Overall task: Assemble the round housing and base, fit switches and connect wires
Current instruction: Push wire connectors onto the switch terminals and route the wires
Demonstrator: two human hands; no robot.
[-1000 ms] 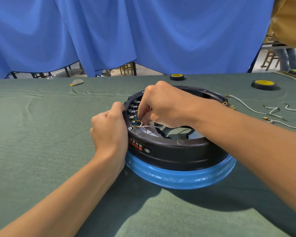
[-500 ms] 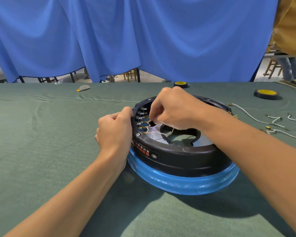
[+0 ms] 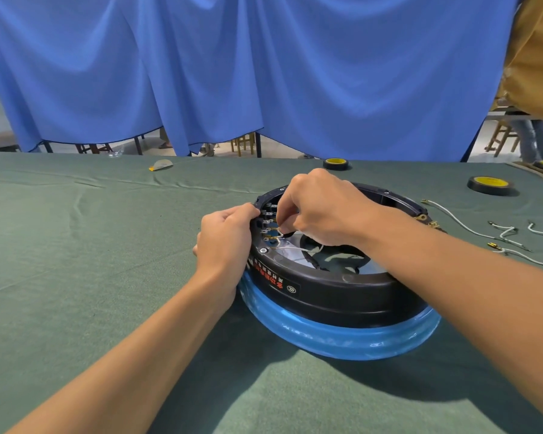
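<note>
Though illegible, red label [image 3: 268,280]; left grip [image 3: 224,239] round housing rim [image 3: 409,204], right grip [image 3: 323,208] round wire [image 3: 284,235].

The black round housing [image 3: 326,296] sits open side up on the wider blue base [image 3: 342,338], which rings it below; the pair lies flat, right of the middle of the surface [image 3: 107,277]. Red lettering marks the housing's near-left wall. A row of small switches [image 3: 268,219] with metal terminals lines the inside of its left wall. A thin white wire [image 3: 290,245] runs from those terminals across the housing's floor. More loose white wires [image 3: 470,228] lie apart, near the right edge.
</note>
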